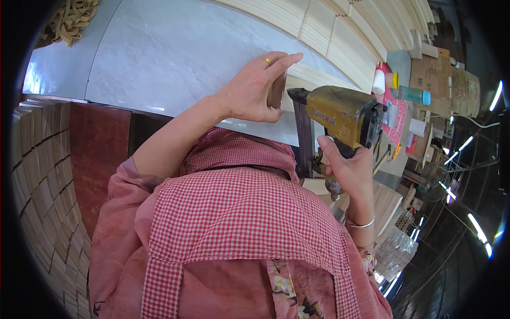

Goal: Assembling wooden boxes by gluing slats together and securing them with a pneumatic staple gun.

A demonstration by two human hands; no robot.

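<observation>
My left hand [255, 87], with a gold ring on one finger, is over the pale table at the centre. Its thumb and fingers are curled around a brown wooden piece [277, 91], much of which the hand hides. My right hand [348, 169] grips the handle of a yellow and black nail gun [340, 116]. The gun's dark nose points left, a short gap from the wooden piece. Its long dark magazine [305, 138] runs down toward my apron.
Pale wooden strips [350, 42] lie stacked along the far side of the grey marbled tabletop [159, 58]. Elastic-like tan bands [71, 21] are heaped at the far left. Wooden pieces [48, 175] are piled at left. A teal bottle [414, 95] and cardboard boxes [433, 74] stand at right.
</observation>
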